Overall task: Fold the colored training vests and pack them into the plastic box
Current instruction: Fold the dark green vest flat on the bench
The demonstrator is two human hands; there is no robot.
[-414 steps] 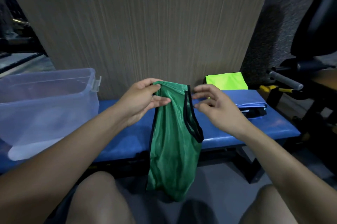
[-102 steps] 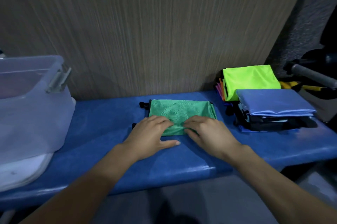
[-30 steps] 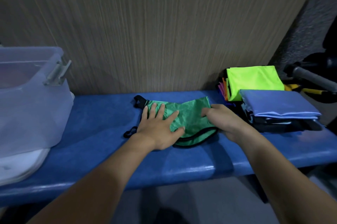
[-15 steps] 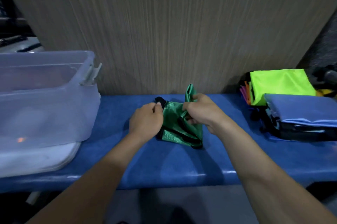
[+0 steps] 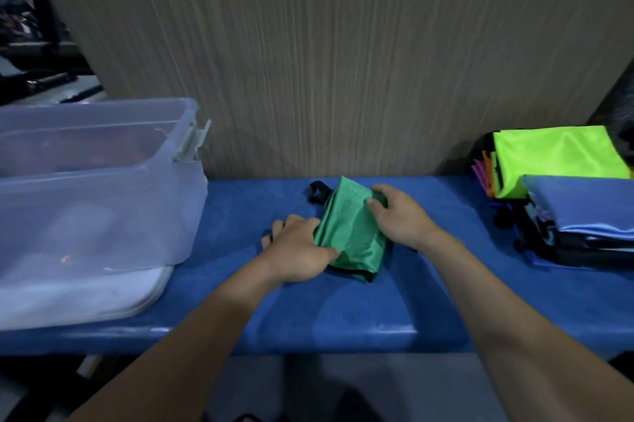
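A green vest with black trim lies folded into a small packet on the middle of the blue bench. My left hand holds its left edge, thumb on top of the cloth. My right hand grips its upper right corner with curled fingers. The clear plastic box stands on the bench at the left, open at the top, about a hand's width from the vest.
A white lid lies under the box. At the right end of the bench sits a stack of vests, with a neon yellow one behind and a blue one in front. A wood-grain wall panel backs the bench.
The vest, spread wider under flat hands a second ago, was lifted and doubled over. It now lies as a narrower packet, with both hands holding its sides.
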